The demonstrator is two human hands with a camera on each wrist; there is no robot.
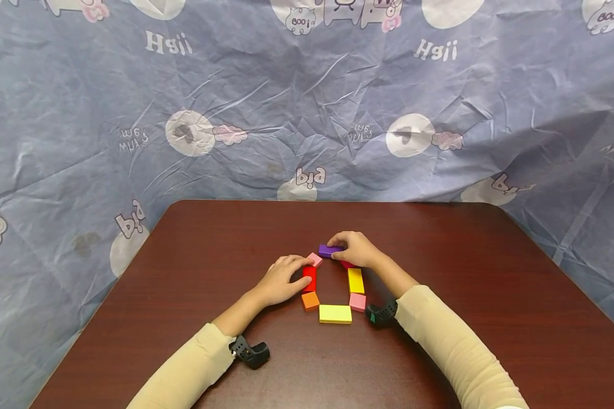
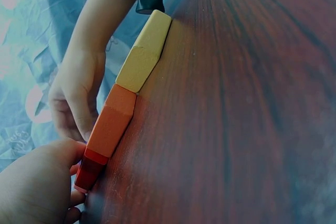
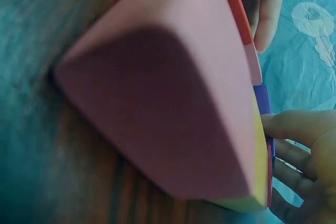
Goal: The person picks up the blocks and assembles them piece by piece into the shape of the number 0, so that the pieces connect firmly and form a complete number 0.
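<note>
At the far side of a ring of coloured blocks, my right hand (image 1: 357, 250) pinches a purple block (image 1: 324, 251) between thumb and fingers. A dark pink block (image 1: 347, 264) lies partly hidden under that hand. My left hand (image 1: 280, 282) reaches in from the left with fingers extended. Its index finger touches a small pink block (image 1: 315, 258), and its thumb lies on the red block (image 1: 311, 274). In the left wrist view, the thumb is beside the red block (image 2: 92, 169), and the orange block (image 2: 111, 121) stands next to it.
Completing the ring are an orange block (image 1: 310, 301), a pale yellow block (image 1: 335, 314), a second pink block (image 1: 357, 301) and a yellow block (image 1: 355, 280). They lie on a dark brown table (image 1: 225, 238). A printed blue cloth (image 1: 307, 102) hangs behind its back edge.
</note>
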